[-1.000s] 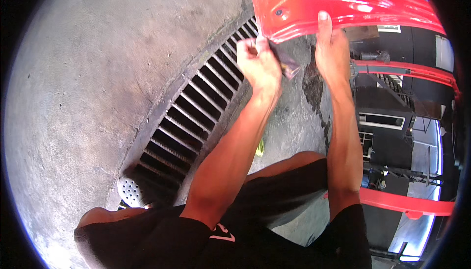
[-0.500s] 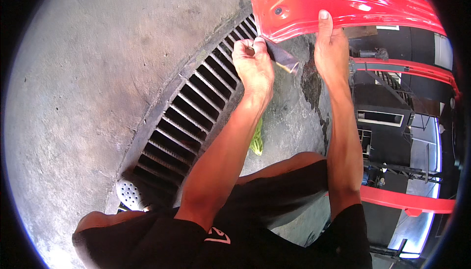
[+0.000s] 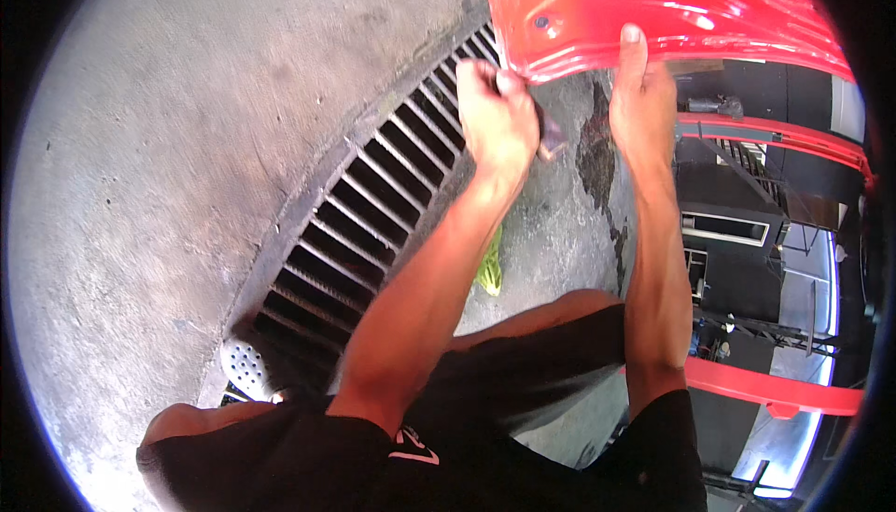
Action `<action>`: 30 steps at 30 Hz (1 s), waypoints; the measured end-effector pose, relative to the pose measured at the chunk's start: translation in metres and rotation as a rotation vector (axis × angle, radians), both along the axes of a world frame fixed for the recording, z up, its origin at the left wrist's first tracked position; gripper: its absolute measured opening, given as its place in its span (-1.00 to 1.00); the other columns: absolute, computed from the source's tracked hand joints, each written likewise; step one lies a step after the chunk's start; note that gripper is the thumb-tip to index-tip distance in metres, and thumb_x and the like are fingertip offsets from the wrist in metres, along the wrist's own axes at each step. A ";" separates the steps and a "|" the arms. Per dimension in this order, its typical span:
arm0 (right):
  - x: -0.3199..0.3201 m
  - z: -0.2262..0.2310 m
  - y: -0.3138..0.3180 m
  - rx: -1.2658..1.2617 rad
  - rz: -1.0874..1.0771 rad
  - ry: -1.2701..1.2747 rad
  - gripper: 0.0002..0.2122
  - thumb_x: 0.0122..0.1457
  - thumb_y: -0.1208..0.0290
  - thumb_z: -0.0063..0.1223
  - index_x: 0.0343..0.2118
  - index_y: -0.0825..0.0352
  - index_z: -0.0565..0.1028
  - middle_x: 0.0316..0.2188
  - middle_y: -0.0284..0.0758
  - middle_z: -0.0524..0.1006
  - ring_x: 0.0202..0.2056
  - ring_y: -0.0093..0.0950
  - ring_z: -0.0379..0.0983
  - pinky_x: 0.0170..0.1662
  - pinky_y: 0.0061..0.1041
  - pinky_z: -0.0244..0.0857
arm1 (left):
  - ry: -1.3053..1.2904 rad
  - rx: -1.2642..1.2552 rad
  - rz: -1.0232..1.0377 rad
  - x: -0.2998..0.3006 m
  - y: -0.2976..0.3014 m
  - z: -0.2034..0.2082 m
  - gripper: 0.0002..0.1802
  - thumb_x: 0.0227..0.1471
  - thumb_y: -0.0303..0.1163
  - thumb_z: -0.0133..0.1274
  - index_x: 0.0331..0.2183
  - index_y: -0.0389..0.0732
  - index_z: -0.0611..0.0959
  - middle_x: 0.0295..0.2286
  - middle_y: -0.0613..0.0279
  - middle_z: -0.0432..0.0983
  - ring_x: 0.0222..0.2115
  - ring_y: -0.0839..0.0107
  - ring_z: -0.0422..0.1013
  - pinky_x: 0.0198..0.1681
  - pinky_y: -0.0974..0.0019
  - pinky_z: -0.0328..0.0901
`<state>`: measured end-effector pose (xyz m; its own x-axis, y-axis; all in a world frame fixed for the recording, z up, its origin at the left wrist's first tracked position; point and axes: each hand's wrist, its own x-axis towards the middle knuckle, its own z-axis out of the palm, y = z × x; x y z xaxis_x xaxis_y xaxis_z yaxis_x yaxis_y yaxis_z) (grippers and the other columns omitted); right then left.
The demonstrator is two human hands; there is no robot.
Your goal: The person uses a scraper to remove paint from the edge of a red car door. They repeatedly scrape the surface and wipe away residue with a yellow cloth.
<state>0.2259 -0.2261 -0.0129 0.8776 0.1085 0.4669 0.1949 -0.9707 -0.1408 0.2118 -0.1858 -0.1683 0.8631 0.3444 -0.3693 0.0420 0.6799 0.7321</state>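
A glossy red car body panel (image 3: 616, 8) spans the top right, with a dark round plug (image 3: 541, 23) near its left corner. At its lower left corner, my left hand (image 3: 499, 125) is closed on a dark folded sheet (image 3: 553, 139) that looks like sandpaper; part of the sheet sticks out beside the palm. The fingers are at the panel's edge and partly hidden. My right hand (image 3: 644, 106) grips the panel's lower edge farther right, thumb on the visible face and the other fingers hidden behind.
A metal floor grate (image 3: 373, 185) curves across the concrete floor (image 3: 187, 139) left of my arms. A green and yellow object (image 3: 490, 269) lies beneath my left forearm. One pale perforated shoe (image 3: 247, 367) rests by the grate. Red lift-like beams (image 3: 775, 386) stand at the right.
My left hand has shifted slightly right and turned over more along the panel's corner, with less of the sheet showing. The panel and my right hand appear slightly to the right.
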 end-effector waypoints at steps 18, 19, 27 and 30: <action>-0.007 -0.004 -0.002 -0.003 -0.018 -0.006 -0.28 0.49 -0.21 -0.27 -0.62 0.42 0.33 -0.70 -0.35 0.26 -0.55 -0.48 0.15 -0.43 -0.25 0.09 | -0.045 -0.078 0.055 0.027 0.008 -0.011 -0.90 0.29 -0.49 -0.04 -0.27 -0.28 0.39 -0.43 0.06 0.41 -0.39 0.30 0.38 -0.25 0.10 0.36; -0.004 -0.001 -0.004 -0.006 -0.028 -0.015 -0.28 0.49 -0.21 -0.27 -0.62 0.41 0.34 -0.70 -0.36 0.26 -0.55 -0.48 0.15 -0.43 -0.26 0.09 | -0.093 -0.203 0.013 0.013 0.002 -0.009 -0.87 0.29 -0.45 -0.02 -0.28 -0.28 0.38 -0.43 0.05 0.40 -0.37 0.28 0.36 -0.21 0.08 0.35; -0.003 -0.007 -0.015 0.068 -0.007 0.017 -0.32 0.50 -0.19 -0.25 -0.55 0.38 0.41 -0.66 -0.45 0.29 -0.51 -0.58 0.15 -0.41 -0.36 0.07 | 0.023 -0.325 -0.241 0.035 0.050 -0.048 -0.85 0.28 -0.32 0.18 -0.28 -0.05 0.50 -0.48 0.33 0.51 -0.53 0.45 0.43 -0.51 0.26 0.36; 0.000 -0.008 -0.003 0.104 0.063 0.020 -0.34 0.50 -0.18 -0.24 -0.49 0.39 0.48 -0.62 -0.49 0.31 -0.49 -0.59 0.15 -0.40 -0.39 0.05 | -0.133 -0.548 -0.252 0.001 0.060 -0.046 -0.85 0.34 -0.25 0.16 -0.24 -0.03 0.53 -0.48 0.37 0.52 -0.54 0.47 0.45 -0.52 0.33 0.37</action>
<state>0.2255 -0.2294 -0.0206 0.8797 0.1156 0.4613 0.2513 -0.9366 -0.2444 0.2128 -0.1262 -0.2143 0.9442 -0.0856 -0.3182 0.1825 0.9398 0.2889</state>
